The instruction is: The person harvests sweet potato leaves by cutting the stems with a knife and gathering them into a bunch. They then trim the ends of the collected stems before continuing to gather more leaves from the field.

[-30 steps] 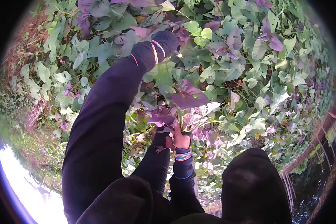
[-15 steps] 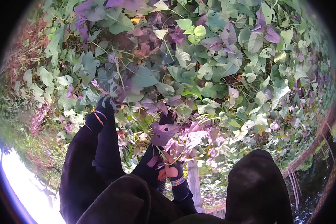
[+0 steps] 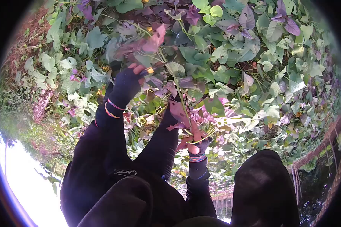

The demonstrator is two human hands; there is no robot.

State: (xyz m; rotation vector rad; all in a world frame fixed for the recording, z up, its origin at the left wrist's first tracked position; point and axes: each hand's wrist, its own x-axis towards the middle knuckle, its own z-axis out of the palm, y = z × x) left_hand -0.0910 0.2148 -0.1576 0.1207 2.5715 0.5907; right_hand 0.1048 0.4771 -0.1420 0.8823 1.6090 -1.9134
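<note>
My left hand, in a dark glove that leaves the fingertips bare, is closed around a slim dark knife with a yellow band. The knife points right, toward a long vine stem. Blurred pinkish leaves overlap the space just above that hand. Lower down, my right hand, also gloved with bare fingers, grips a bunch of leafy vine cuttings. Their stems curl around its fingers, and purple and green leaves spread out to the right.
Dense ground vines with green and purple leaves cover the ground ahead. My dark-clothed legs stand among them. A fence rail with hanging strands runs along the right edge. Bright sky shows at lower left.
Both hands have moved up and to the right in view. The knife now shows in my left hand, beside the stem. The bunch has risen with my right hand.
</note>
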